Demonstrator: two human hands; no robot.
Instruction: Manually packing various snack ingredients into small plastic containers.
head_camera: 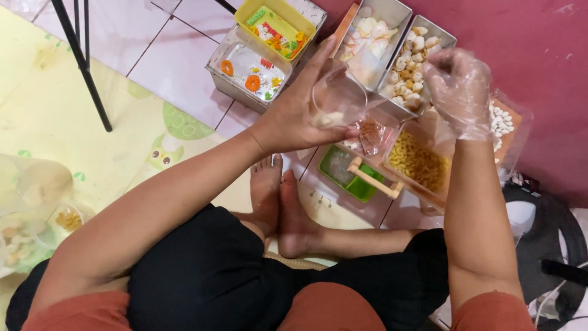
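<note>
My left hand [298, 112] grips a clear plastic cup [338, 99] with a few pale pieces at its bottom, held above the trays. My right hand [457, 91], inside a clear plastic glove, hovers over a metal tray of pale round crackers [414, 56], its fingers bunched together; whether it pinches anything I cannot tell. Below the cup sits a small clear bag of reddish powder [369, 133]. A tray of yellow curled crackers [419, 163] lies under my right wrist.
More trays hold white crackers [372, 30] and colourful ring snacks [252, 70], with a yellow tub [275, 23] on top. A green tub with a wooden handle [358, 176] sits near my feet [278, 205]. Filled bags [27, 227] lie left; a black stand leg [82, 64] rises at back left.
</note>
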